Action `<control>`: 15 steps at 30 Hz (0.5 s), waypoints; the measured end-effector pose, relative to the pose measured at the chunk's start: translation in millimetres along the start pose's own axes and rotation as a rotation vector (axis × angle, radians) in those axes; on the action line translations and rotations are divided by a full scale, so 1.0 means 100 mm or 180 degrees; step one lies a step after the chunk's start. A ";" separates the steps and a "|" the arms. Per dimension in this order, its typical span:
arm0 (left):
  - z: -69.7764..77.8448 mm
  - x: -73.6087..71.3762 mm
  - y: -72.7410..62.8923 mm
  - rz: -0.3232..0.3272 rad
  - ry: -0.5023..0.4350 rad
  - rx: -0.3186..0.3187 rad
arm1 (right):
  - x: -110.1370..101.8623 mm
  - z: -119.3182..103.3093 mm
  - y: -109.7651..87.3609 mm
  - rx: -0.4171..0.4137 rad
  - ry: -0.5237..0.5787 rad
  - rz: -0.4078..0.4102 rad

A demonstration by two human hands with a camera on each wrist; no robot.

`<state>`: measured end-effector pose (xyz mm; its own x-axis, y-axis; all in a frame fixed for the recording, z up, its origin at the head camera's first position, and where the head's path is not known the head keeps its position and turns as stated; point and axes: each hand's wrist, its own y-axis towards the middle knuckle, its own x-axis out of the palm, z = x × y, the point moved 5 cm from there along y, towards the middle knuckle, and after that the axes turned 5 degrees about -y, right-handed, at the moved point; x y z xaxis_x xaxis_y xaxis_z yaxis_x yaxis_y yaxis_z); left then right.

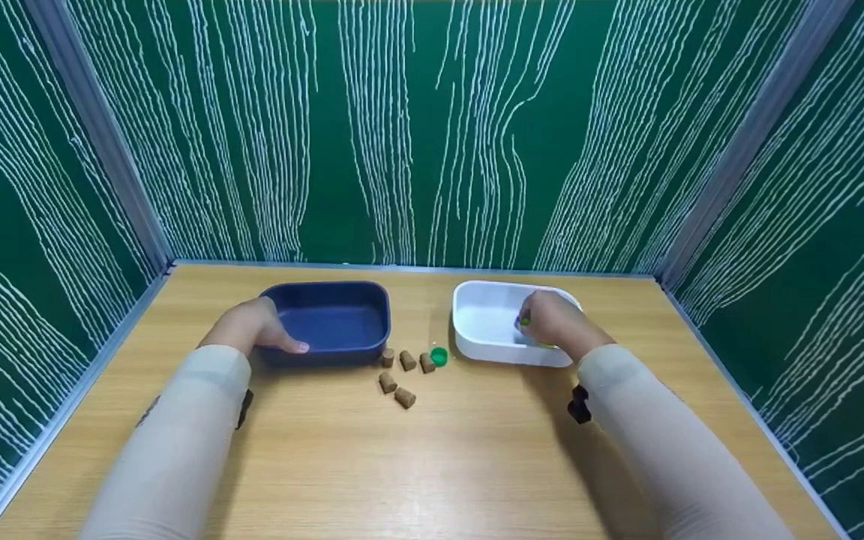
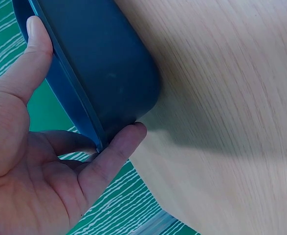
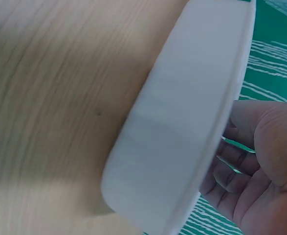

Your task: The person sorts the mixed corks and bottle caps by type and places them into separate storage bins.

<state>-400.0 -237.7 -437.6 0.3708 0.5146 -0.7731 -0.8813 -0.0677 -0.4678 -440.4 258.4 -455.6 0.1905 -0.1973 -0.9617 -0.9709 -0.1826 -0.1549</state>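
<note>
My left hand (image 1: 256,324) grips the left end of a dark blue plastic bin (image 1: 334,358), thumb over the front rim. In the left wrist view its fingers (image 2: 126,139) lie against the bin's outer wall. My right hand (image 1: 552,319) reaches down inside a white bin (image 1: 503,349). At its curled fingertips shows a small yellow-green and blue thing (image 1: 524,321), mostly covered by the hand. Another bit of yellow peeks out beneath that hand. The white bin's wall (image 3: 167,122) hides the right fingertips in the right wrist view.
Several brown corks (image 1: 405,397) lie on the wooden table (image 1: 432,465) between and in front of the bins; one stands upright by the blue bin. A green bottle cap (image 1: 439,356) sits near the white bin. Green panels with white streaks (image 1: 372,135) enclose the back and sides.
</note>
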 end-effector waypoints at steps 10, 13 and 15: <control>0.02 -0.01 -0.03 0.0041 -0.0011 0.0056 | 0.12 0.16 0.11 0.0231 0.0057 -0.0095; 0.02 -0.01 -0.03 0.0045 0.0059 0.0059 | 0.14 0.16 0.15 0.0192 -0.0056 -0.0112; 0.01 -0.01 -0.02 0.0046 0.0093 0.0042 | 0.15 0.16 0.17 0.0129 -0.0132 -0.0101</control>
<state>-398.6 -237.0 -435.2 0.3662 0.4884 -0.7921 -0.8903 -0.0637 -0.4509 -456.6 267.1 -476.7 0.2160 -0.1519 -0.9645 -0.9697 -0.1488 -0.1938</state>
